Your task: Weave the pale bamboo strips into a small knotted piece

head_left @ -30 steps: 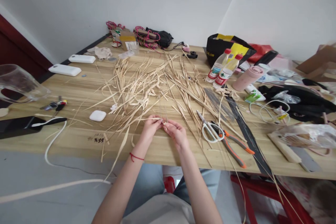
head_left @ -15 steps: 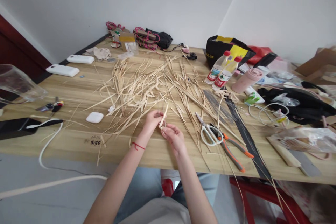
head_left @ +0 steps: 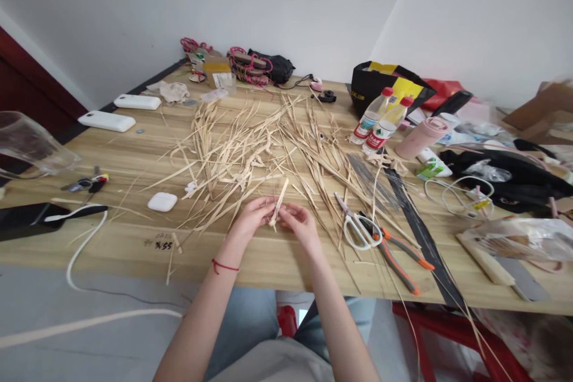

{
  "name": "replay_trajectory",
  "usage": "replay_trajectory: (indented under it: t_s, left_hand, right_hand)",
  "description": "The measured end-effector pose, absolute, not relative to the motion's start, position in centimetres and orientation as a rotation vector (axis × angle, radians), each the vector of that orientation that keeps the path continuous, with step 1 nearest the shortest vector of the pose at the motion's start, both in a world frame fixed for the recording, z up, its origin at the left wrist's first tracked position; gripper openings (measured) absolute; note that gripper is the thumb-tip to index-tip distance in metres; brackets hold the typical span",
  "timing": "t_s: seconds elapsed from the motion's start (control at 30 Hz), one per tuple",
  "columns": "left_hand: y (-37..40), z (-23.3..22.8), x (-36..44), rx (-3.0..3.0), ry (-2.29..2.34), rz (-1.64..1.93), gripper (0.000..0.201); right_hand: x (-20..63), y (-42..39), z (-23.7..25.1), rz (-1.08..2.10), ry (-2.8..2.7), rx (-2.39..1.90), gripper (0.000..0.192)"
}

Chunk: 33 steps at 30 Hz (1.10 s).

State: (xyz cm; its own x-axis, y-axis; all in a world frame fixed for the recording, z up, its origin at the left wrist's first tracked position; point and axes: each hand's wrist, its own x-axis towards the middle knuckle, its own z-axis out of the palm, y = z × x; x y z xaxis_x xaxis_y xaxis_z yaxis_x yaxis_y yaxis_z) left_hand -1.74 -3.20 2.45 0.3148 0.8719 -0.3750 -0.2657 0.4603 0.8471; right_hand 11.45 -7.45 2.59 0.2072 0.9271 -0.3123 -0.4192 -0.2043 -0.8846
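Note:
My left hand and my right hand meet just above the near edge of the wooden table. Both pinch one short pale straw strip that stands tilted up between the fingertips. A red thread circles my left wrist. Behind the hands spreads a wide heap of dry straw strips. White-handled scissors and orange-handled pliers lie just right of my right hand.
A white earbud case and a white cable lie to the left, near a phone and a clear jug. Two bottles, a pink cup, a black and yellow bag and a plastic bag crowd the right side. Power banks sit at far left.
My hands have drawn level and close together again. The strip, lying flat a second ago, now points upward between the fingers.

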Motion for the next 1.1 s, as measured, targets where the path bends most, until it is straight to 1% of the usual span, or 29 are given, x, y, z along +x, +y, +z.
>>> replay_trajectory:
  t_s: [0.07, 0.17, 0.3, 0.5, 0.7, 0.83, 0.93, 1.1]
  left_hand:
    - [-3.2, 2.4, -1.8, 0.762, 0.956, 0.810, 0.028]
    - [-3.3, 2.3, -1.9, 0.762, 0.949, 0.764, 0.030]
    - [-3.5, 2.1, -2.0, 0.757, 0.961, 0.769, 0.029]
    - [-4.0, 2.5, -2.1, 0.800, 0.971, 0.766, 0.032]
    - [-4.1, 2.9, -1.9, 0.868, 1.039, 0.747, 0.026]
    - [-4.2, 3.1, -1.8, 0.911, 1.123, 0.660, 0.019]
    - [-4.6, 3.7, -2.0, 0.917, 1.120, 0.664, 0.025]
    - [-5.6, 4.5, -2.5, 0.885, 1.014, 0.710, 0.029]
  right_hand:
    - [12.3, -6.0, 3.0, 1.408, -0.613, -1.222, 0.039]
    - [13.6, -3.6, 3.7, 1.523, -0.647, -1.112, 0.030]
    - [15.7, -0.5, 4.9, 1.509, -0.606, -0.945, 0.025]
    - [19.9, 1.9, 8.0, 1.120, -0.686, -0.957, 0.021]
    - [23.1, 3.0, 10.7, 0.604, -0.823, -1.048, 0.026]
    - [23.1, 2.7, 11.2, 0.371, -1.250, -1.064, 0.015]
    - [22.7, 1.9, 10.8, 0.256, -1.726, -1.086, 0.008]
    - [22.5, 0.7, 9.2, 0.151, -2.332, -1.065, 0.022]
